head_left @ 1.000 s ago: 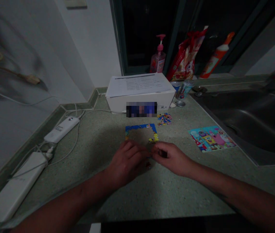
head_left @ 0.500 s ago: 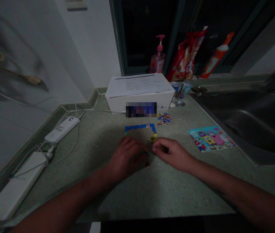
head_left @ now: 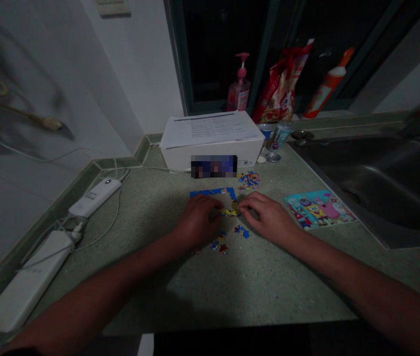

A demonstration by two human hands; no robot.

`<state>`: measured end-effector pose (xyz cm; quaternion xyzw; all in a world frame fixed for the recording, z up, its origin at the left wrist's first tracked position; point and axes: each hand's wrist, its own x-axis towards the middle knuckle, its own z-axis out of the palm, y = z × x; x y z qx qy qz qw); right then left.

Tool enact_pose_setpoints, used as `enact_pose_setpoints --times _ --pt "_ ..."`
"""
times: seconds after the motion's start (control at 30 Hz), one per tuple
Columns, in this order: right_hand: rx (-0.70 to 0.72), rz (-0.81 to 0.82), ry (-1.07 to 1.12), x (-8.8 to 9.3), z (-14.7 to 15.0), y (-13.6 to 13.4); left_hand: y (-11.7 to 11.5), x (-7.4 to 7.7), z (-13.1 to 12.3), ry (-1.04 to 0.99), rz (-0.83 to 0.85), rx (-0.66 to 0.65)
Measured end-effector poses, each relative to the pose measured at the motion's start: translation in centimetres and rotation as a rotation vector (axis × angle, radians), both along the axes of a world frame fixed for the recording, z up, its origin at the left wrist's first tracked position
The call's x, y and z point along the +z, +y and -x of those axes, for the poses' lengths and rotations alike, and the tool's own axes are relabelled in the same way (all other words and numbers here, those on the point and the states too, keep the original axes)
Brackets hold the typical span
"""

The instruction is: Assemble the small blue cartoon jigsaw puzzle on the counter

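Observation:
A partly assembled puzzle with a blue border (head_left: 212, 192) lies on the counter in front of me. My left hand (head_left: 199, 217) rests over its left side, fingers curled, their tips near some yellow pieces (head_left: 231, 212). From the right, my right hand (head_left: 265, 212) has thumb and forefinger pinched at the puzzle's right edge; what is between them is too small to name. Loose blue pieces (head_left: 242, 231) lie below my right hand. Other loose pieces (head_left: 220, 243) sit nearer to me, and a pile of small pieces (head_left: 249, 180) lies behind.
A white box (head_left: 212, 143) with a paper on top stands at the back. To the right are a colourful picture card (head_left: 320, 209) and a metal sink (head_left: 391, 188). Cans (head_left: 279, 137) stand beside the box. A power strip (head_left: 28, 282) and cables lie left.
Both hands have moved away from me, up to the puzzle's yellow pieces. Loose pieces below, earlier mostly covered by my left hand, now show.

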<state>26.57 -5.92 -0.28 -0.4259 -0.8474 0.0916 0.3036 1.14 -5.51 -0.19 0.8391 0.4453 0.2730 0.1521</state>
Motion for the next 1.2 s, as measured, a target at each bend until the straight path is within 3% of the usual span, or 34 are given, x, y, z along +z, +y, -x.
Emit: enact_pose_setpoints --times 0.5,0.83,1.2 --pt "0.127 0.012 -0.193 0.4 0.2 -0.3 0.2 -1.7 -0.4 0.054 -0.057 0.003" --pt "0.165 -0.067 -0.247 0.3 0.1 -0.3 0.1 -1.8 -0.5 0.045 -0.034 -0.006" --pt "0.164 -0.026 -0.223 0.1 0.2 -0.4 0.0 -1.8 -0.3 0.049 -0.057 -0.039"
